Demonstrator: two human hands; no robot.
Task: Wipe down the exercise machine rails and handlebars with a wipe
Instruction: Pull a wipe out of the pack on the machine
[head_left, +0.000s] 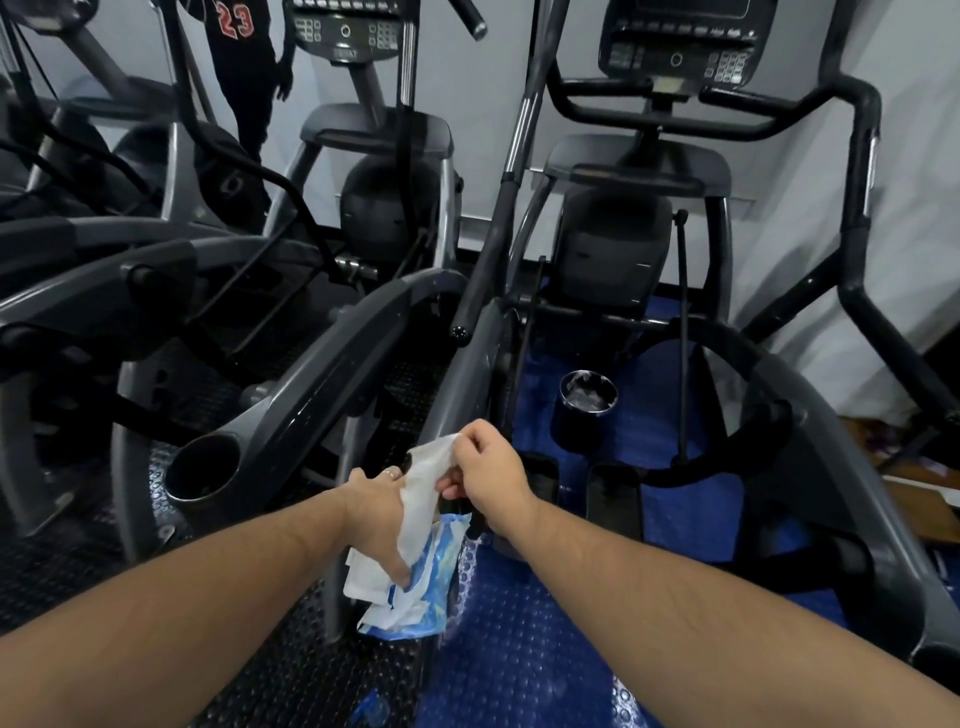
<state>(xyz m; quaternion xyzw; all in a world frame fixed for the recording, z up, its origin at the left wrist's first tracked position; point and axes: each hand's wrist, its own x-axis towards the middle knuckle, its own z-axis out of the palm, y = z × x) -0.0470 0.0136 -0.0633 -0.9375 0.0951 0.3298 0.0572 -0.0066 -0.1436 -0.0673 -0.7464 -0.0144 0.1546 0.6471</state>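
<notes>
Head view: your right hand (491, 475) pinches the top of a thin, limp white wipe (423, 493) at 6 o'clock, fingers curled on its crumpled edge. Your left hand (376, 519) grips the soft blue-and-white wipe packet (415, 597) just below, thumb pressed on it, with the wipe draped across its knuckles. The smooth curved grey rail (332, 374) of the exercise machine runs from 9 toward 12 o'clock, ending in a round cup holder (205, 470). At 3 o'clock a shiny dark cup (584, 413) stands on the studded blue floor mat (519, 649), open mat around it.
</notes>
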